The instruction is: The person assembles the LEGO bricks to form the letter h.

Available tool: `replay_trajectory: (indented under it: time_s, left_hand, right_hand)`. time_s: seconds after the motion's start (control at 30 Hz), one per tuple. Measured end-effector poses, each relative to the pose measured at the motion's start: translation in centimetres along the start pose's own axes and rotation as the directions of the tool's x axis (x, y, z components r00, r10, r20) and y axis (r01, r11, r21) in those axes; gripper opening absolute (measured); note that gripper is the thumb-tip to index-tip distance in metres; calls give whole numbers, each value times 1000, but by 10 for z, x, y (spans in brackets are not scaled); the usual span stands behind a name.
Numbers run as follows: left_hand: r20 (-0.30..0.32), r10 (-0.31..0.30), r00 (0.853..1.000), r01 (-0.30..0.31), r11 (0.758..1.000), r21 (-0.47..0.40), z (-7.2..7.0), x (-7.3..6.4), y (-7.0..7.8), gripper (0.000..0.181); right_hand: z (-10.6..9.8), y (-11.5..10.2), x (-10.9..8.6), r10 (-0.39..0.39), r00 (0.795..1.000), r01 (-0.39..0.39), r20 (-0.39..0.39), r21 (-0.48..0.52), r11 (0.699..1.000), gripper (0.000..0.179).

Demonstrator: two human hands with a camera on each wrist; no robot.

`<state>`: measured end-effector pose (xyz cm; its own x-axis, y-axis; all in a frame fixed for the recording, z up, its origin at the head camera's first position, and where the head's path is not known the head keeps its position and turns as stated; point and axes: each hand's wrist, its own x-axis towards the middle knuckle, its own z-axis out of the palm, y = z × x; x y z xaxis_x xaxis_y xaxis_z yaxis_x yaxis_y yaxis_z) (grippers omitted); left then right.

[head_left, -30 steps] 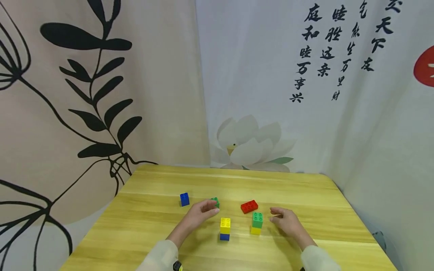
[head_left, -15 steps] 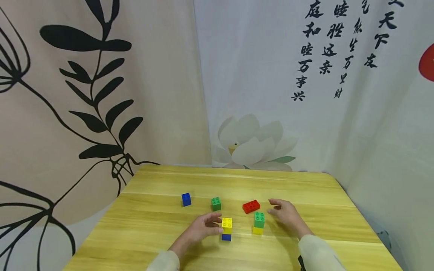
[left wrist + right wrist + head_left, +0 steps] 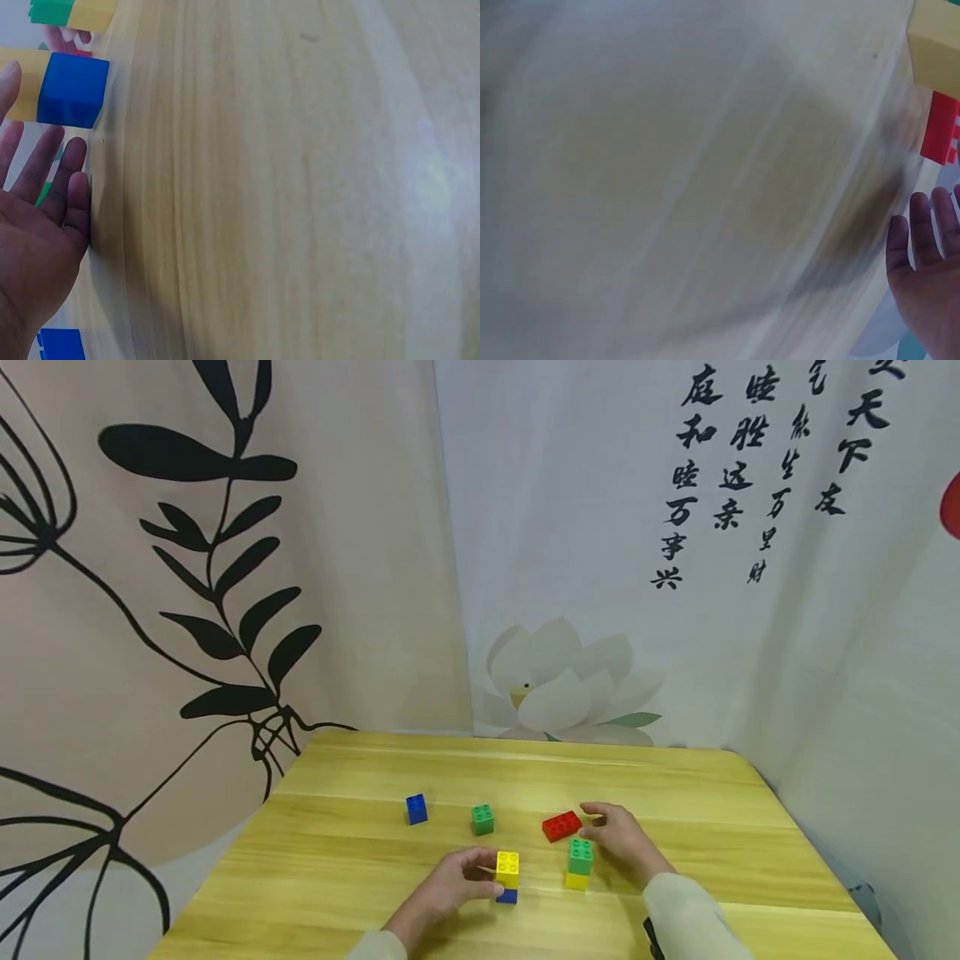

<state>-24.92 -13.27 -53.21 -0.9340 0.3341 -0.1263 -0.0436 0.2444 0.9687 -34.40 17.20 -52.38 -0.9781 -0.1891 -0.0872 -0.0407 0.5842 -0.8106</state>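
A two-brick stack, yellow brick (image 3: 507, 869) over blue brick (image 3: 73, 88), stands upright on the wooden table (image 3: 420, 752). My left hand (image 3: 453, 889) is at its left side, thumb by the near face and fingers reaching behind; in the left wrist view the fingers look extended. Farther right, my right hand (image 3: 621, 837) has its thumb and index fingertips at the right end of a red brick (image 3: 561, 827); its other fingers show straight in the right wrist view. Just nearer stands another stack, green brick (image 3: 580, 857) on yellow brick (image 3: 934, 49).
A loose blue brick (image 3: 416, 809) and a green brick (image 3: 482, 819) lie farther back, left of the red one. Behind the table's far edge hangs a curtain (image 3: 375, 568) with plant drawings and dark characters.
My left hand has come back from beside the green brick to the yellow-and-blue stack. My right hand has shifted left to the red brick's end. The bricks keep their places.
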Motion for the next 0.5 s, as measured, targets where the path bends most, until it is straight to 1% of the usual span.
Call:
replay_trajectory:
  time_s: [0.1,0.27,0.4,0.5]
  left_hand:
    - [-10,-23,1000,23,1000,4,3,0,0,46]
    - [-25,-23,999,23,1000,11,4,2,-1,42]
    - [-35,-33,999,33,999,17,4,3,-1,40]
    - [-45,-37,998,38,999,29,3,3,-1,39]
  right_hand:
    - [3,0,7,-11,1000,11,12,-21,1000,51]
    - [6,-3,15,-19,999,21,44,-33,999,52]
    - [9,-4,20,-52,997,58,61,-93,994,53]
    - [12,-4,24,-61,995,71,76,-128,989,53]
